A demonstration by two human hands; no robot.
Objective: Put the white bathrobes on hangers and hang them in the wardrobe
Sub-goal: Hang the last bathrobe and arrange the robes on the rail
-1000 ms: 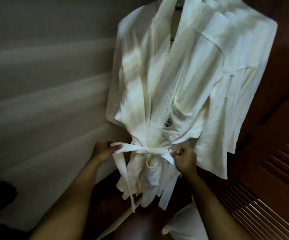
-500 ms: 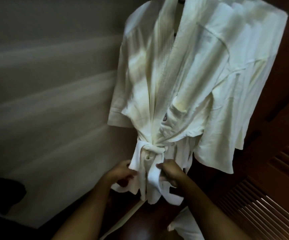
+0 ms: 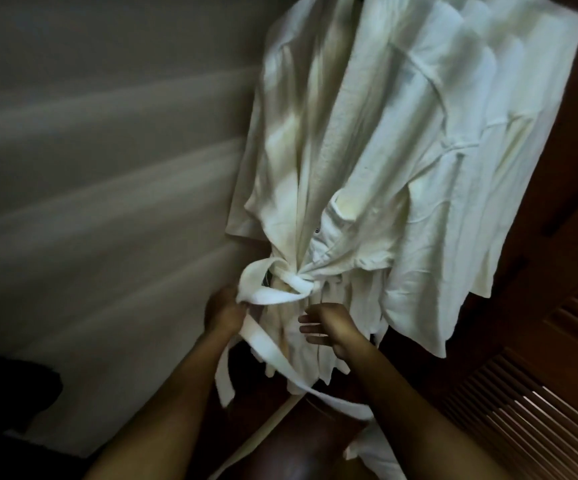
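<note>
The white bathrobe (image 3: 367, 150) is seen hanging in the wardrobe, its belt (image 3: 277, 292) knotted at the waist. A belt loop is pinched by the left hand (image 3: 225, 310), just left of the knot. The right hand (image 3: 329, 323) is spread and empty, just below and right of the knot; the trailing belt tail runs down beneath it.

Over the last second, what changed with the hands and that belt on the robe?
The left hand went from pulling one belt end out sideways to gripping a loop of the belt beside the knot. The right hand let go of its end and now hangs open in front of the robe's skirt; that end trails down past the right forearm. The belt is now knotted at the waist. The bathrobe stayed hanging in place.
</note>
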